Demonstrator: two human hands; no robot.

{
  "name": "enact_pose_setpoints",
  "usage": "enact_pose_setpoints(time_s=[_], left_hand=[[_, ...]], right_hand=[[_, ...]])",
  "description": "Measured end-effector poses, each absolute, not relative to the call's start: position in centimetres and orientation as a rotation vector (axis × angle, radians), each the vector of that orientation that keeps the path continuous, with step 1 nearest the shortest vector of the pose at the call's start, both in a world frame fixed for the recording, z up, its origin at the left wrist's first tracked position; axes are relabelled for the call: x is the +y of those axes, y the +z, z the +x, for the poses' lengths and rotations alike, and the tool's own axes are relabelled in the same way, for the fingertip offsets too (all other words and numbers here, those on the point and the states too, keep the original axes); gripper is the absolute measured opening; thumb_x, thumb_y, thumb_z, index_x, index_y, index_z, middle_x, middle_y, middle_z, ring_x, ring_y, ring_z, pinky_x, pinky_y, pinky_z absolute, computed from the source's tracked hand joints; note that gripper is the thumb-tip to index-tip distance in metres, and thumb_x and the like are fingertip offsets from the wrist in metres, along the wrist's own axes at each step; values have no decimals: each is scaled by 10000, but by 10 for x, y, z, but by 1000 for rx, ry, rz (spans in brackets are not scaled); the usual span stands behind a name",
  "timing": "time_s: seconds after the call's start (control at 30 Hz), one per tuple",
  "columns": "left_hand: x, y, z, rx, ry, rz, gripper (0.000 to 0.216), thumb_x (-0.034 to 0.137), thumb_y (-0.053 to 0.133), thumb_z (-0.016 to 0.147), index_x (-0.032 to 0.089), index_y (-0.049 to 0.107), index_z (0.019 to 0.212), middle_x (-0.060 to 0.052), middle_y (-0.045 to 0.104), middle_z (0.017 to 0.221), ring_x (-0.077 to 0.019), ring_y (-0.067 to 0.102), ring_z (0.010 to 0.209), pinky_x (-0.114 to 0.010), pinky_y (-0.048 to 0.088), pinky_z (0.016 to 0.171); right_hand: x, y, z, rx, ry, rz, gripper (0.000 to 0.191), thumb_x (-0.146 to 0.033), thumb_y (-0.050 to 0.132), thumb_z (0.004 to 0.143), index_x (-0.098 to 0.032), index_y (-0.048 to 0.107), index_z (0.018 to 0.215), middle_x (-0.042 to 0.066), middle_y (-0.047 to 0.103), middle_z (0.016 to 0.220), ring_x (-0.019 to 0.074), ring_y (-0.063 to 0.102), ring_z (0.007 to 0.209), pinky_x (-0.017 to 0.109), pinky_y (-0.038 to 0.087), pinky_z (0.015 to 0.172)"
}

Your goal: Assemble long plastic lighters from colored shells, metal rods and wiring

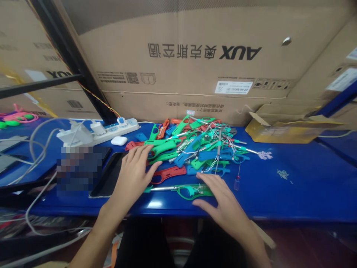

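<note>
A green plastic handle (192, 191) with a thin metal rod sticking out to its left is lying flat near the front edge of the bench (292, 190), running along it. Just behind it, a red handle (169, 174) is lying flat. A tangled pile (195, 145) of green, blue and red handles is spreading toward the back edge.

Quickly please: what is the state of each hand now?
Left hand: open, flat, holding nothing.
Right hand: open, resting on green tool.
</note>
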State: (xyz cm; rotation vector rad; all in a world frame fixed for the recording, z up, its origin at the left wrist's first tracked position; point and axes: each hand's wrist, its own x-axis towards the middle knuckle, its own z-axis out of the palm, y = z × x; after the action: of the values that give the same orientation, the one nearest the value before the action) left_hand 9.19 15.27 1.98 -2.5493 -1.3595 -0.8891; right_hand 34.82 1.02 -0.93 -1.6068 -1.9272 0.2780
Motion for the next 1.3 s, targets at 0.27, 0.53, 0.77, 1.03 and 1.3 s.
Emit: enact_pose_setpoints(time_s=[0.27, 0.53, 0.77, 1.03, 1.3], left_hand=[[173, 14, 88, -1375, -848, -2619, 256, 306, 626, 972, 208, 638, 1209, -98, 701, 1193, -330, 645, 1103, -490, 499, 956], [135, 27, 89, -1251, -1234, -2840, 314, 330, 580, 1015, 243, 557, 1316, -79, 612, 1280, -255, 628, 1202, -414, 509, 1045], [112, 11, 100, -1211, -1283, -3008, 318, 304, 638, 996, 264, 580, 1306, -71, 600, 1285, -236, 615, 1228, -379, 509, 1057], [94, 12, 117, -1247, -1171, -3337, 390, 327, 611, 1016, 342, 558, 1402, -63, 558, 1340, -209, 601, 1260, -333, 509, 1079], [83, 18, 109, -917, -704, -3521, 524, 315, 645, 997, 354, 474, 1490, -71, 603, 1411, -255, 528, 1353, -507, 422, 1184]], right_hand=[[10, -2, 346, -2016, 280, -1607, 492, -524, 615, 986, -336, 555, 1437, 62, 577, 1473, 288, 509, 1372, 536, 452, 1138], [10, 1, 342, -2111, 305, -1623, 455, -562, 637, 955, -319, 619, 1340, 65, 552, 1489, 303, 483, 1381, 553, 461, 1127], [13, 4, 340, -2125, 298, -1638, 396, -524, 642, 966, -297, 627, 1290, 58, 587, 1436, 274, 500, 1361, 486, 471, 1117], [13, -1, 341, -2110, 288, -1580, 362, -467, 648, 977, -311, 607, 1300, 62, 613, 1392, 283, 523, 1327, 494, 480, 1089], [14, 2, 344, -2104, 344, -1526, 251, -255, 702, 942, -266, 649, 1186, 65, 620, 1396, 257, 527, 1340, 462, 477, 1098]])
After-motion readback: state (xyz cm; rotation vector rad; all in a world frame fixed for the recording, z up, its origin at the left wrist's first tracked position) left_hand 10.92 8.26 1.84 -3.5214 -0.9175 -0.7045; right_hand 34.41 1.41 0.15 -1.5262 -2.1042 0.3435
